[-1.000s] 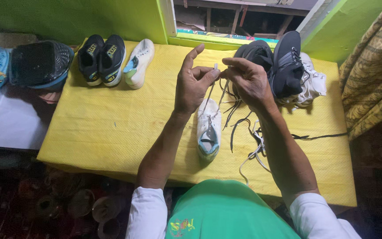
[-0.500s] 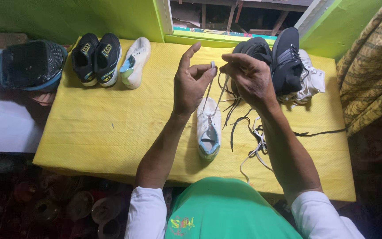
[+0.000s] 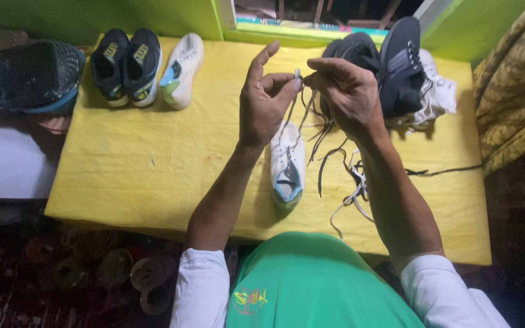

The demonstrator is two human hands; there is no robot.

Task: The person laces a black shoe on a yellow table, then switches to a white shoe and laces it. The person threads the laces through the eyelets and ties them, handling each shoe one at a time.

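1. Two bare hands are working above the bench (image 3: 153,176), a flat rectangular surface covered with a yellow sheet of fine woven texture
2. The left hand (image 3: 265,103) is pinching the tipped end of a white lace (image 3: 297,74) between thumb and middle fingers, with the index finger pointing straight up; its grip is clenched on the lace
3. The right hand (image 3: 344,91) is closing its fingertips on the same lace end, touching the left fingertips; its grip is likewise grasping the lace
4. One white shoe (image 3: 288,164) with a pale blue toe is lying on the bench directly below the hands, toe pointing toward the person; the thin cord of the lace is running down to it
5. Several loose laces (image 3: 347,182), dark and white, are lying tangled just beside that shoe on its right
6. Two black shoes with yellow markings (image 3: 126,64) are standing side by side at the far left of the bench, and one second white shoe (image 3: 183,70) is lying just beside them
7. A heap of dark shoes (image 3: 390,67), at least two, is resting on crumpled white cloth (image 3: 439,97) at the far right
8. One dark mesh basket (image 3: 34,73), rounded in shape, is sitting off the left edge of the bench
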